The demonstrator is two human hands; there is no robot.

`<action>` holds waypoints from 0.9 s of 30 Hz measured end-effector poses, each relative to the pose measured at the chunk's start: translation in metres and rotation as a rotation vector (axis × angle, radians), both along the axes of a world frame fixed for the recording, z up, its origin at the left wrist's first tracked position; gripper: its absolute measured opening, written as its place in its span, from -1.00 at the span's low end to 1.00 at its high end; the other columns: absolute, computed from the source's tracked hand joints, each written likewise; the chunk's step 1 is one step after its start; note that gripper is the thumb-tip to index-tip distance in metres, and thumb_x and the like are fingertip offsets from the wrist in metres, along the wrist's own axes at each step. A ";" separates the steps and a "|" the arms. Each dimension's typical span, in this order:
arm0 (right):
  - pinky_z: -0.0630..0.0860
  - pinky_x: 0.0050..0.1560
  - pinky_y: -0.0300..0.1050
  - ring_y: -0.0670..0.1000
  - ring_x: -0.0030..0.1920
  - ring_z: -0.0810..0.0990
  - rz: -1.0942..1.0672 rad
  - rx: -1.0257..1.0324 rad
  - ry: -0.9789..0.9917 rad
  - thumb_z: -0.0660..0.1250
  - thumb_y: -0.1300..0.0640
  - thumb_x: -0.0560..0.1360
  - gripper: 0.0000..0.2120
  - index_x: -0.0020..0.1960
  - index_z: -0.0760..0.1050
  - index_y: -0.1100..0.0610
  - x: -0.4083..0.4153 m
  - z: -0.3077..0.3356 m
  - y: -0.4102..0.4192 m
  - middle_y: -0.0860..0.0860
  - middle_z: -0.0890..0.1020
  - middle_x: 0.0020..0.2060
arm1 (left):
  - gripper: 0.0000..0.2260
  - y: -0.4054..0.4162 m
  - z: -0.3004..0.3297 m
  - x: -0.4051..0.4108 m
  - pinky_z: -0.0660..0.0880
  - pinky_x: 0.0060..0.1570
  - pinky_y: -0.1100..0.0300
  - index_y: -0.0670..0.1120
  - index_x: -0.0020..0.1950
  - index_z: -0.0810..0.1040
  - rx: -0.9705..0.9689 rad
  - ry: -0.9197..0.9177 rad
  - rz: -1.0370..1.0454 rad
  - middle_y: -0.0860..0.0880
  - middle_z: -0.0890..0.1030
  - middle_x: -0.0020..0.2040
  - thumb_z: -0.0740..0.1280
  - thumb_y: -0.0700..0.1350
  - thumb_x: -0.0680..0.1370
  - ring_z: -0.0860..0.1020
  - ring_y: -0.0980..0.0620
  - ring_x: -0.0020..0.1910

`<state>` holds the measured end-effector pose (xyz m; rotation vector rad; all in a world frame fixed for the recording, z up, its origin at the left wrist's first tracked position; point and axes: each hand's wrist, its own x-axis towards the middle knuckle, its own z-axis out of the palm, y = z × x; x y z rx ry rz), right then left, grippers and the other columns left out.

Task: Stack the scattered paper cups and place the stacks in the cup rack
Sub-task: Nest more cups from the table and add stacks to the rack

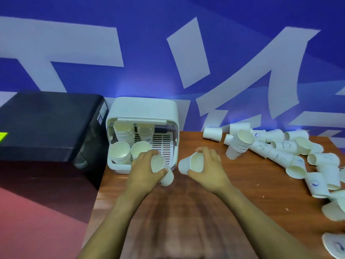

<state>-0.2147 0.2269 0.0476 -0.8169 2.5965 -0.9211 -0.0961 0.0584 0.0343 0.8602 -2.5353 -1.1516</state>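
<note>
My left hand (143,169) grips a white paper cup (164,172), tilted with its mouth toward me, just in front of the white cup rack (141,111). My right hand (209,169) holds a second paper cup (190,163) with its mouth facing left, a short gap from the first. Inside the rack stand several cup stacks (121,152) on its slatted floor. Many loose cups (280,146) lie scattered on the right of the wooden table (242,184), with one leaning stack (239,144) among them.
A black box-like machine (50,124) stands left of the rack, beyond the table's left edge. A blue and white wall rises behind the table. A red floor shows at lower left. More cups lie near the table's right edge (334,208).
</note>
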 end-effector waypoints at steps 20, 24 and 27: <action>0.36 0.31 -0.11 -0.07 0.31 0.34 0.220 -0.135 0.057 0.47 0.05 0.32 -0.33 0.37 0.32 -0.03 0.002 0.002 -0.136 -0.10 0.34 0.29 | -0.54 -0.118 0.009 0.009 0.27 0.17 0.18 0.03 0.26 0.47 -0.098 0.091 0.225 0.05 0.43 0.29 0.44 -0.21 0.39 0.32 -0.04 0.30; 0.30 0.28 -0.25 -0.10 0.31 0.33 0.231 -0.115 0.068 0.47 0.04 0.33 -0.34 0.37 0.31 -0.03 0.002 -0.010 -0.147 -0.10 0.33 0.29 | -0.55 -0.126 -0.006 0.005 0.24 0.17 0.23 0.04 0.24 0.48 -0.109 0.076 0.201 0.07 0.44 0.27 0.43 -0.22 0.39 0.32 -0.04 0.29; 0.28 0.29 -0.27 -0.08 0.33 0.32 0.247 -0.091 0.048 0.47 0.04 0.34 -0.35 0.37 0.31 -0.03 0.001 -0.021 -0.152 -0.09 0.32 0.30 | -0.56 -0.130 -0.014 0.004 0.24 0.17 0.24 0.05 0.24 0.48 -0.113 0.043 0.170 0.10 0.44 0.26 0.43 -0.22 0.40 0.32 -0.02 0.28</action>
